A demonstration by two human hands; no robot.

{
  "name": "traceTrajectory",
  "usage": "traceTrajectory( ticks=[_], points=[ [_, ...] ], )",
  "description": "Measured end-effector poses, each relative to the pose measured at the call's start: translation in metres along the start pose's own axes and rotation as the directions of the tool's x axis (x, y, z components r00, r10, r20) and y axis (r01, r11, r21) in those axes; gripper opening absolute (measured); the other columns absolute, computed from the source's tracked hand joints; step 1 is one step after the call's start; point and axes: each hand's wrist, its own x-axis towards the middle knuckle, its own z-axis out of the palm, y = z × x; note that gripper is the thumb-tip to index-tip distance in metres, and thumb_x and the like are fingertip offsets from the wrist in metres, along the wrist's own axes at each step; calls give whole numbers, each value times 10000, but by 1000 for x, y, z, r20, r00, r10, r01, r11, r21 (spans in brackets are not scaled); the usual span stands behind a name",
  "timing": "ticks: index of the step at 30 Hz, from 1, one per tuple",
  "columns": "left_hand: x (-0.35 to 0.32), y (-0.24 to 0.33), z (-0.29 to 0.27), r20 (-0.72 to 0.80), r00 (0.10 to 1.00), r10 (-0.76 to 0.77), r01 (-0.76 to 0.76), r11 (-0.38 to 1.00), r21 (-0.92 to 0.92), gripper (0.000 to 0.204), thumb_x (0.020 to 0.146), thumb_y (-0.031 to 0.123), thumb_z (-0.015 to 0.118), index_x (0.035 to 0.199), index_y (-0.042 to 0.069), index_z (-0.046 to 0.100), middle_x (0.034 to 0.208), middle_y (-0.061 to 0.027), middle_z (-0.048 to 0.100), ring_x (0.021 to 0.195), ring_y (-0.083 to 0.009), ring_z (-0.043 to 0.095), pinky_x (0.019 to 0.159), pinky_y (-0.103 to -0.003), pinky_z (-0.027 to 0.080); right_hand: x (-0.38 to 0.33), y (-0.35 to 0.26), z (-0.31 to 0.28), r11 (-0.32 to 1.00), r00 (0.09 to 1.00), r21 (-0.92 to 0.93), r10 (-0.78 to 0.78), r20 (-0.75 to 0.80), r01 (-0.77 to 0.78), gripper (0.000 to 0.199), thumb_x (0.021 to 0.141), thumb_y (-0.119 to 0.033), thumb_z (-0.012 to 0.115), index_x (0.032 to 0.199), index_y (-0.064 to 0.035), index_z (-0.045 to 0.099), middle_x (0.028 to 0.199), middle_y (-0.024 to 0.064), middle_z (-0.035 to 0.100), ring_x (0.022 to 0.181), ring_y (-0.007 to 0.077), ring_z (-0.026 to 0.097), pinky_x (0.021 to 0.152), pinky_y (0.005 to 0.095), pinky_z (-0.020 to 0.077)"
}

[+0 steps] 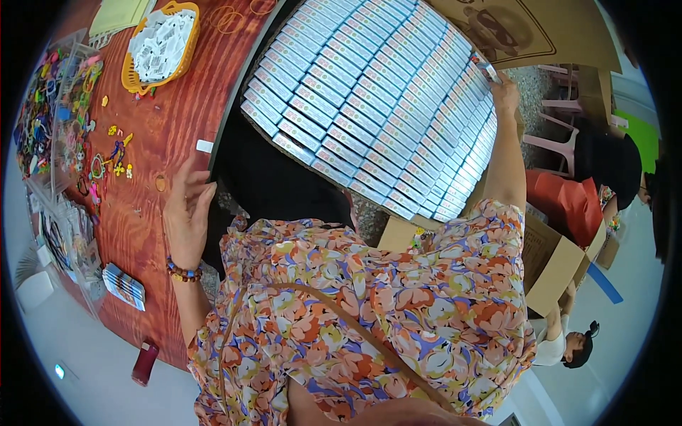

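My left hand (187, 213) hovers by the edge of the red wood-grain table (163, 284), its fingers apart and nothing in them. Just past its fingertips a small white rectangular piece (204, 146) lies at the table's dark edge. To the right, a large cardboard carton is filled with rows of small light-blue and white boxes (376, 106). My right hand (505, 94) reaches to the carton's far right side, fingers closed on a small box (488, 70) at the end of a row. The fingers partly cover that box.
An orange basket (186, 53) of small white packets stands at the table's far end. Clear trays (60, 121) of colourful trinkets line the left side, with loose trinkets nearby. A stack of light-blue packs (123, 287) lies nearer. Pink stools (558, 149), open cartons (554, 266) and other people are at right.
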Motion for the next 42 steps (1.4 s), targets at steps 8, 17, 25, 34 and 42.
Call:
traceTrajectory(
  ticks=[8,17,25,34,42],
  points=[
    [6,1,6,35,999,21,-22,999,49,508,916,-16,630,1401,52,495,1121,-136,657,930,-178,671,812,-295,546,44,-5,14,955,906,-191,-133,401,225,431,881,-161,611,1300,-60,596,1267,222,615,1176,387,578,984,439,465],
    [-10,0,-6,-32,998,-56,57,998,22,479,913,-29,626,1374,55,528,1129,-140,652,950,-182,673,813,-301,551,38,-9,64,899,955,-338,-219,202,278,365,927,-169,502,1267,-78,600,1242,264,596,1142,438,567,968,474,474],
    [-40,-32,-27,-426,879,214,-78,946,315,324,877,146,692,1182,56,635,1023,-145,664,898,-301,659,762,-371,537,10,-22,36,618,856,774,-465,224,133,507,1037,-315,358,1373,36,500,1296,158,605,1179,285,582,986,422,482],
    [-178,-207,-159,-995,104,0,871,483,91,661,766,372,801,1252,-4,558,1211,-193,606,1160,-349,555,953,-416,440,-206,-337,-3,221,416,805,-909,-35,551,288,1005,-77,515,1273,-12,600,1158,152,671,901,217,696,815,343,587],
    [-193,-196,-165,-963,252,-97,740,661,127,970,693,406,841,1435,6,360,1290,-206,540,1225,-361,495,1049,-524,344,-385,-534,-44,-132,-206,919,-977,-57,371,252,923,18,587,1168,10,648,1013,122,706,843,192,695,746,274,528]
  ],
)
